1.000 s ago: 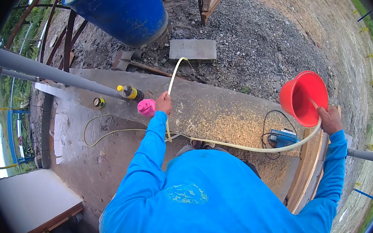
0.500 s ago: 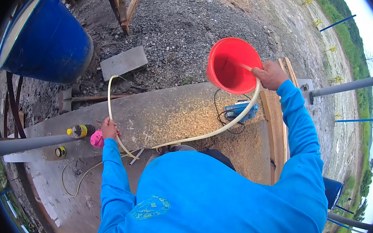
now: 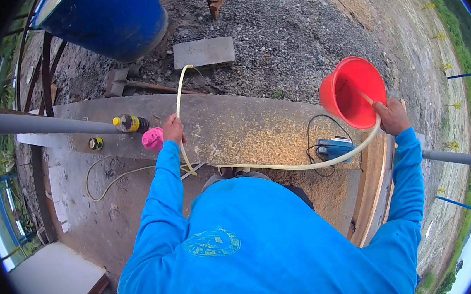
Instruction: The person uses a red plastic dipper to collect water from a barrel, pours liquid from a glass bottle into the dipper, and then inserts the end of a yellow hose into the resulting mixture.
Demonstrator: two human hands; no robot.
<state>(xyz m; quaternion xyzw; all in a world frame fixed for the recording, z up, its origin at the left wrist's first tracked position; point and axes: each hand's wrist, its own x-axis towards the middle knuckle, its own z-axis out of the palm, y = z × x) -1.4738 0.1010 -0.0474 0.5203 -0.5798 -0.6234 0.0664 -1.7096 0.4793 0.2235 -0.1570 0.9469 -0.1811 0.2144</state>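
Observation:
My left hand (image 3: 174, 129) is closed around a pale yellow hose (image 3: 179, 94), whose free end arches up beyond the fingers. Beside this hand lies a crumpled-looking pink thing (image 3: 153, 138). My right hand (image 3: 393, 116) is closed on the hose at the rim of a red bucket (image 3: 347, 78); whether the fingers also grip the rim is hidden. The bucket is tilted, its mouth facing me, and the hose end reaches inside it. Between my hands the hose sags in a long curve along the near edge of a concrete ledge (image 3: 238, 119) strewn with sawdust.
A blue power tool (image 3: 333, 150) with a black cord sits below the bucket, left of wooden boards (image 3: 368, 184). A dark bottle (image 3: 130, 123) with a yellow cap stands near a grey pole (image 3: 52, 129). Farther off are a concrete block (image 3: 203, 53) and a large blue tub (image 3: 104, 15).
The whole view has turned, so the ledge now looks more level and the scene sits farther right. Both hands keep their holds; the bucket still hangs tilted by my right hand.

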